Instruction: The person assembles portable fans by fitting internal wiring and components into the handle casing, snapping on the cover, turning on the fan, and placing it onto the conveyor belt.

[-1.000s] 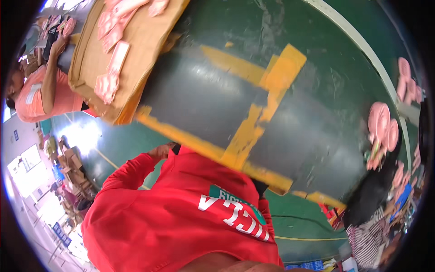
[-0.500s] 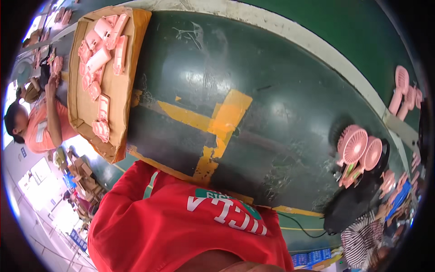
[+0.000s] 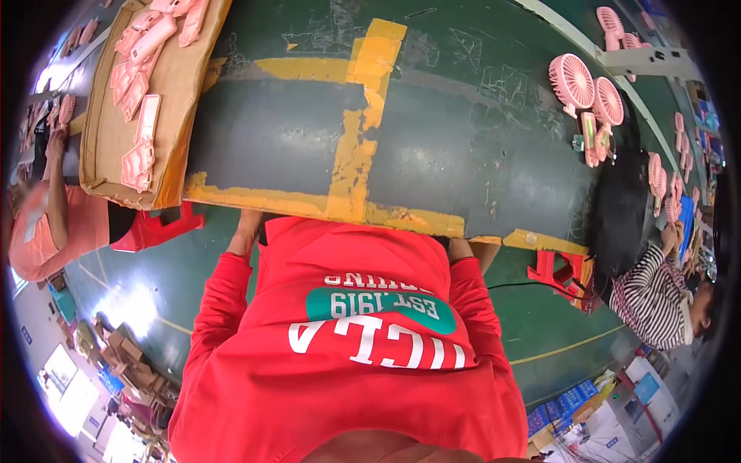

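Both my arms, in red sleeves, reach down past the near edge of the green worktable (image 3: 270, 139). Only the wrist end of my left hand (image 3: 248, 223) shows, left of my body; the tabletop hides the fingers. My right hand (image 3: 461, 248) goes under the same edge on the other side, its fingers hidden too. Whatever either hand holds or touches is out of sight. Above the left hand, a cardboard tray (image 3: 174, 116) on the table holds several pink plastic shell parts (image 3: 139, 163). At the far right stand pink handheld fans (image 3: 573, 81), with a small green circuit board showing below them.
Worn yellow tape (image 3: 347, 170) marks the tabletop and its near edge. A black bag-like item (image 3: 624, 208) sits at the right end. Red stools (image 3: 559, 272) stand at both sides. Co-workers sit at left, in an orange shirt (image 3: 65, 228), and at right, in stripes (image 3: 652, 297).
The view has tilted, so the table sits higher in the picture and more floor shows. My forearms and wrists now show at the table's near edge. The tray and fans stay in place.
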The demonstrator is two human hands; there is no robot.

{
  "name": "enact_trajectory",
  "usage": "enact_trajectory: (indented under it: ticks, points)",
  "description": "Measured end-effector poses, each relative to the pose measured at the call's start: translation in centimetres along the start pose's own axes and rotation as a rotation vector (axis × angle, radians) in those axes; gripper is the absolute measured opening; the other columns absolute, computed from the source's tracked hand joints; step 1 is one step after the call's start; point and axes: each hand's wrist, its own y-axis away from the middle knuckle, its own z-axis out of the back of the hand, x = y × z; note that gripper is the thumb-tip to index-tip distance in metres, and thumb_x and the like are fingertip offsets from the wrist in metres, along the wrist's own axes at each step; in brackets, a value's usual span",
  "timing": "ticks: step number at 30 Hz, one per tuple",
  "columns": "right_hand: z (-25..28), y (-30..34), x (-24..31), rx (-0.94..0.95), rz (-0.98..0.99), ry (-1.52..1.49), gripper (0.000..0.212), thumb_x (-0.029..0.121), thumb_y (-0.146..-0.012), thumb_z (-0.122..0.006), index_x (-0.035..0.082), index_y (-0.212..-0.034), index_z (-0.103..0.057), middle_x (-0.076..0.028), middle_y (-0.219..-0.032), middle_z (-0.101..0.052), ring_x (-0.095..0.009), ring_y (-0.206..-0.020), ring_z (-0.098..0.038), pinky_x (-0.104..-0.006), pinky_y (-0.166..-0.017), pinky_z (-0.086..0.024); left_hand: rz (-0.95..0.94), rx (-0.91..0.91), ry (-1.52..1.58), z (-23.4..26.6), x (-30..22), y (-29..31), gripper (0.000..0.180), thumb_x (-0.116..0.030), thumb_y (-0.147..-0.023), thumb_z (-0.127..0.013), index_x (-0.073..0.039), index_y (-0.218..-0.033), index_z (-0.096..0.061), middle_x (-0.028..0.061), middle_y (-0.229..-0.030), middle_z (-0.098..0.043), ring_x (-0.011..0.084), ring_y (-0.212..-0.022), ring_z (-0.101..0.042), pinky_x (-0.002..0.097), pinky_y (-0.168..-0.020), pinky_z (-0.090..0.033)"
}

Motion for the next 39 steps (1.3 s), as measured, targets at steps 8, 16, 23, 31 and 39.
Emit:
enact_trajectory:
  ticks: [8,16,23,31,39]
  points:
    - [8.0,6.3,7.6,-0.144,0.139,0.078,0.026,0.017,-0.090,-0.046,0.000,-0.104,-0.060,-0.022,-0.104,-0.061,-0.040,-0.102,-0.055,-0.0424,-0.086,-0.044,-0.322,0.267,-0.148,10.9,-33.0,6.3,0.022,-0.009,-0.084,-0.057,0.002,-0.102,-0.061,0.0209,-0.093,-0.064,0.0364,-0.089,-0.060,0.0405,-0.077,-0.047]
    - [15.3,13.6,20.6,-0.020,0.526,-0.246,0.024,0.016,-0.093,-0.048,0.001,-0.105,-0.062,-0.015,-0.097,-0.066,-0.031,-0.089,-0.064,-0.0335,-0.079,-0.049,-0.561,-0.549,-0.620,14.5,-35.3,-0.1,0.047,-0.008,-0.078,-0.066,0.000,-0.121,-0.050,0.0181,-0.118,-0.053,0.0349,-0.107,-0.050,0.0409,-0.090,-0.041]
    - [13.3,10.8,20.5,0.294,0.607,-0.252,0.043,0.031,-0.096,-0.041,0.006,-0.131,-0.045,-0.013,-0.130,-0.051,-0.027,-0.120,-0.048,-0.0328,-0.100,-0.037,-0.559,-0.701,-0.705,14.4,-35.9,-2.7,0.045,-0.010,-0.078,-0.065,-0.001,-0.119,-0.051,0.0159,-0.119,-0.052,0.0339,-0.108,-0.050,0.0430,-0.089,-0.041]
    - [14.0,12.6,18.9,0.233,0.487,-0.279,0.037,0.025,-0.093,-0.051,0.001,-0.120,-0.054,-0.016,-0.118,-0.059,-0.025,-0.111,-0.055,-0.0304,-0.094,-0.040,-0.030,-0.538,-1.008,16.4,-31.8,-2.8,0.013,-0.024,-0.081,-0.059,-0.011,-0.081,-0.061,0.0081,-0.071,-0.065,0.0250,-0.059,-0.065,0.0354,-0.049,-0.051]
    - [14.9,13.2,19.6,0.330,0.392,-0.490,0.038,0.021,-0.093,-0.051,-0.001,-0.123,-0.052,-0.009,-0.118,-0.059,-0.015,-0.109,-0.052,-0.0264,-0.094,-0.039,-0.232,-0.794,-0.791,19.6,-27.9,-5.7,0.011,-0.012,-0.078,-0.058,-0.005,-0.069,-0.055,0.0153,-0.065,-0.058,0.0334,-0.054,-0.059,0.0424,-0.048,-0.047]
